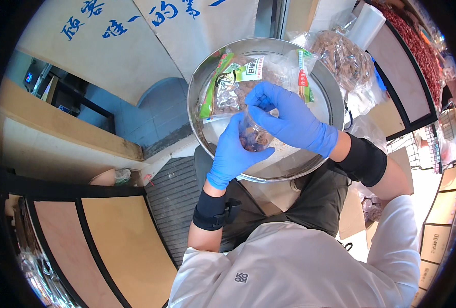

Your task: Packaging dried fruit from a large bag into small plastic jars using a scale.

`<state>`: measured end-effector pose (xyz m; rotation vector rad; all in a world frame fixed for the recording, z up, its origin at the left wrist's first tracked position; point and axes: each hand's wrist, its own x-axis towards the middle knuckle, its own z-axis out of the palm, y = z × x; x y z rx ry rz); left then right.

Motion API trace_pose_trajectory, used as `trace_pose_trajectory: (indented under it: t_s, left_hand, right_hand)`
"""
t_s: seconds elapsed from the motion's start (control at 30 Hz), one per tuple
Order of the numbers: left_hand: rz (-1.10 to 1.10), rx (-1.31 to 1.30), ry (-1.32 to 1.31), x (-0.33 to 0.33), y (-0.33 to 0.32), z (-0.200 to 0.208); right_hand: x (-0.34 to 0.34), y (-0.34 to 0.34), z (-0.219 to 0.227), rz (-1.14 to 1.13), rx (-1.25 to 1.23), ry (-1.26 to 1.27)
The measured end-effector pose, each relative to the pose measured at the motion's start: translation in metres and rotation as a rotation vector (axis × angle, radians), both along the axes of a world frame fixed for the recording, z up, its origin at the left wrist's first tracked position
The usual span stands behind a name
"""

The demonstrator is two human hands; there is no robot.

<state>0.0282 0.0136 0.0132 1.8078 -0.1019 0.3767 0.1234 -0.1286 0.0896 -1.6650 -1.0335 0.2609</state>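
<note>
Over a round metal tray (193, 105), my left hand (235, 154) in a blue glove is wrapped around a small clear plastic container (253, 137) with dark reddish-brown pieces in it. My right hand (289, 115), gloved the same, is bent over the container's top with its fingers curled and pressed together. What those fingers hold, if anything, is hidden. Just beyond both hands, a clear package of dried food with green edges and a white label (251, 69) lies on the tray.
A large clear bag of brown dried slices (343, 59) stands at the tray's far right, near a white plastic roll (369, 25). Dark red dried goods (407, 36) fill a bin at upper right. Black-framed panels (120, 236) stand at left, and cartons (437, 244) at right.
</note>
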Motion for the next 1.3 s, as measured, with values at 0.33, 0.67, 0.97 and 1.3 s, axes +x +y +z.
trace_pose_trajectory:
  t_s: [0.33, 0.67, 0.97, 1.3]
  left_hand:
    - [0.089, -0.2, -0.089, 0.002, 0.016, -0.008]
    - [0.344, -0.597, -0.201, -0.003, 0.011, -0.012]
    - [0.371, -0.567, -0.124, -0.005, -0.002, 0.009]
    - [0.359, -0.37, -0.125, -0.001, 0.0, 0.001]
  right_hand:
    - [0.013, -0.024, 0.012, -0.064, 0.169, 0.11]
    - [0.034, -0.054, -0.031, 0.084, -0.589, -0.042]
    - [0.061, -0.03, -0.098, -0.126, -1.078, -0.638]
    - [0.099, -0.007, -0.106, 0.094, -0.855, -0.262]
